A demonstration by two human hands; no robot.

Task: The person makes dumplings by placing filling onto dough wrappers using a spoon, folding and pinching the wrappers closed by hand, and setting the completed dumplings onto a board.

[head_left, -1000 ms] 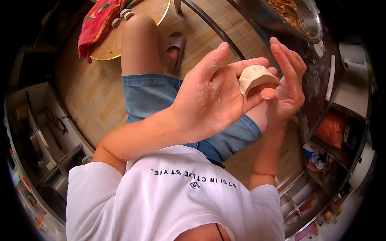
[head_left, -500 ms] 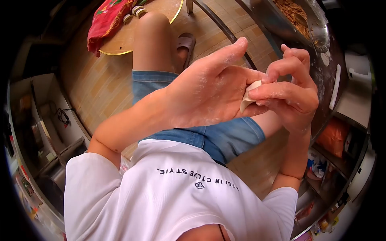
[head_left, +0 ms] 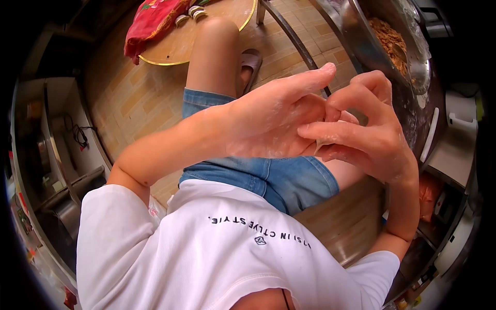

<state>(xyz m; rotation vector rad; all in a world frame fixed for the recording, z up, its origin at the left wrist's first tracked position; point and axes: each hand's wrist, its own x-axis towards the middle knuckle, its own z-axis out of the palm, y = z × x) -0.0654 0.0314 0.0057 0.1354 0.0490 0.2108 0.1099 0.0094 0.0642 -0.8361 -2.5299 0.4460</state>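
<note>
Palm up and dusted with flour, my left hand (head_left: pixel 279 116) reaches in from the left, thumb stretched out and fingers under a small pale dumpling (head_left: pixel 321 145). My right hand (head_left: pixel 369 132) comes from the right, its fingers bent and its thumb and fingertips closed on the same dumpling, against the left fingers. Most of the dumpling is hidden between the hands; only a thin, pale edge shows below the right fingertips.
A metal basin (head_left: pixel 356 39) of brown filling (head_left: pixel 388 44) stands at the upper right, on a floured dark surface near a white stick (head_left: pixel 430 135). On a round wooden board (head_left: pixel 173 51) at the upper left lie a red cloth (head_left: pixel 155 23) and several dumplings (head_left: pixel 197 12).
My right hand, at first open beside the dumpling, has closed on it and now covers most of it. The view has shifted, so the board and basin appear farther right.
</note>
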